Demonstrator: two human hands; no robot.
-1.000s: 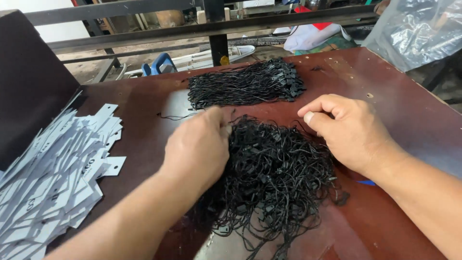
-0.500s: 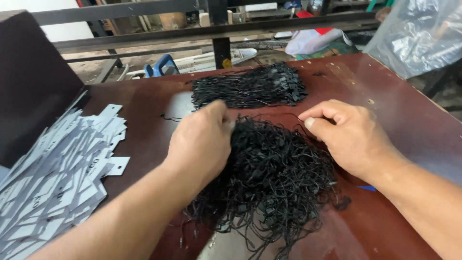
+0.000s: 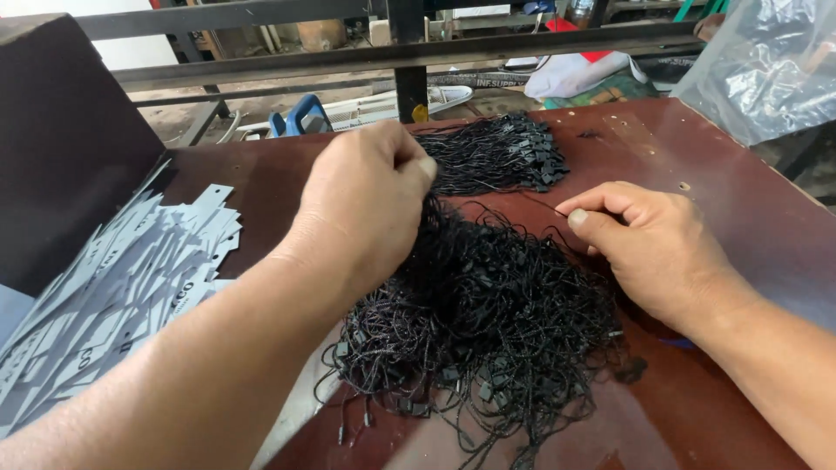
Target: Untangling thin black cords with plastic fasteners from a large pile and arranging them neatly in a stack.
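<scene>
Black tangled heap of looped tag strings (image 3: pixel 488 322) mid-table, between both hands.
Left hand (image 3: pixel 366 204) pinching strands above; right hand (image 3: pixel 657 252) pinching one. Better drawn slowly, singly, avoiding knots.

Tags at desk's left; clear bag at far right.

Heap of flat grey-white card tags (image 3: pixel 113 287), oblong with a punched hole at one end, dark print on some, fanned in an overlapping slope along the left edge of the red-brown desk (image 3: pixel 740 218), against a dark board (image 3: pixel 61 165). Crumpled clear plastic bag (image 3: pixel 766 65) just past the desk's far right corner, contents unclear.
</scene>
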